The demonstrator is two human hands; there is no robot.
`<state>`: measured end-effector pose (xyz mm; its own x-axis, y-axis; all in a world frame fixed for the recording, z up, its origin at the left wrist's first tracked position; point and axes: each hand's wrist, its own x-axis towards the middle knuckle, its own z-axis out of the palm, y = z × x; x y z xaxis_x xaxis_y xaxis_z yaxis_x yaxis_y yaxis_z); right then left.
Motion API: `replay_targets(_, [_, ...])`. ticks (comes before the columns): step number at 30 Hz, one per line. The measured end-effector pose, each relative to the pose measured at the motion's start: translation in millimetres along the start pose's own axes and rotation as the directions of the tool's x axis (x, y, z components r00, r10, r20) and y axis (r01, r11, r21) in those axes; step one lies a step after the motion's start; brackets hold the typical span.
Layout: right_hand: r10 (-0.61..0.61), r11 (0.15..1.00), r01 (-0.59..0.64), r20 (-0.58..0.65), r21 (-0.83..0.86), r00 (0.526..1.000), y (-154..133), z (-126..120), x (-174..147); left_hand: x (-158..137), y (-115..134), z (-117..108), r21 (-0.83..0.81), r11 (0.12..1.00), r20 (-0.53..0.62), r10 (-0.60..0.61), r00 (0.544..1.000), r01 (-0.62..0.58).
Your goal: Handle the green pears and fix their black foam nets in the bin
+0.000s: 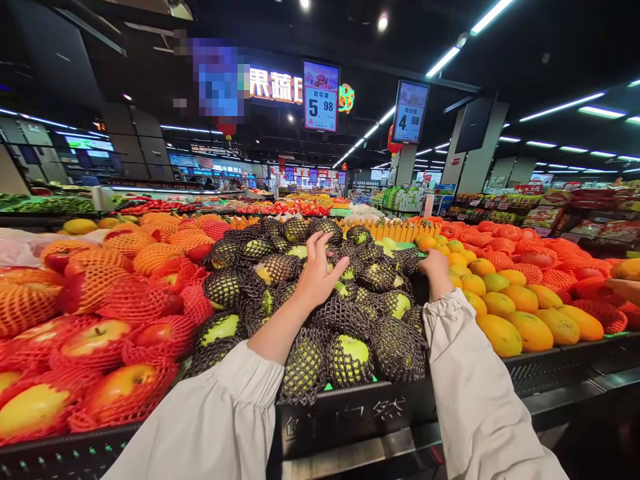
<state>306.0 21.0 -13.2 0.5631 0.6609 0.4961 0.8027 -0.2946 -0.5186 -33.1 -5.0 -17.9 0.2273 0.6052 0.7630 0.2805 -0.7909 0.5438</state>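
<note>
Green apples [350, 350] in black foam nets are heaped in a black display tray [350, 407]. Above the middle of the heap is my left hand [320, 273], its fingers spread and slightly curled, with nothing visible in it. At the heap's right side, my right hand [436, 268] is closed, its fingers bent away from view beside the dark gap next to the oranges [505, 303]. Dark material shows by its fingertips, but I cannot make out what it grips. Both forearms wear loose cream sleeves with gathered cuffs.
Red-and-yellow apples [100, 340] in red and orange nets fill the left side. More red-netted fruit [530, 257] lies beyond the oranges. Behind the green apples runs a low yellow picket border [395, 231]. Price screens [321, 97] hang overhead.
</note>
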Motion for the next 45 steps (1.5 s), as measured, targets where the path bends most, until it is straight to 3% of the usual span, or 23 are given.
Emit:
replay_targets(9, [0.006,1.000,-0.008,0.045,0.027,0.999,-9.8,0.5,-2.0,0.2,1.2,-1.7,0.014,1.000,0.030,-0.024,0.999,0.024])
replay_targets(12, [-0.097,0.990,0.085,0.104,0.111,0.990,-17.6,3.2,-3.2,0.3,0.7,-1.5,0.018,1.000,0.029,-0.020,0.999,0.019])
replay_targets(17, [-0.307,0.936,0.252,0.217,0.247,0.927,-29.6,8.2,-7.9,0.5,1.5,-1.7,0.021,1.000,0.032,-0.024,0.999,0.023])
replay_targets(28, [-0.264,0.964,0.256,0.159,0.069,0.951,-19.5,25.1,-2.5,0.6,0.7,-1.1,0.012,0.999,0.037,-0.032,0.999,0.032])
replay_targets(36, [-0.435,0.899,0.429,0.315,0.091,0.844,-28.6,35.8,0.3,0.0,1.0,-0.8,0.008,0.999,0.057,-0.047,0.997,0.047])
replay_targets(40, [-0.377,0.924,0.382,0.269,0.036,0.887,-31.6,35.0,0.3,-0.6,-1.1,-0.3,0.006,0.999,0.047,-0.032,0.998,0.032])
replay_targets(45, [-0.307,0.952,0.303,0.125,0.049,0.943,-32.9,23.9,-4.9,0.4,-0.3,0.3,0.019,0.999,0.050,-0.031,0.998,0.030])
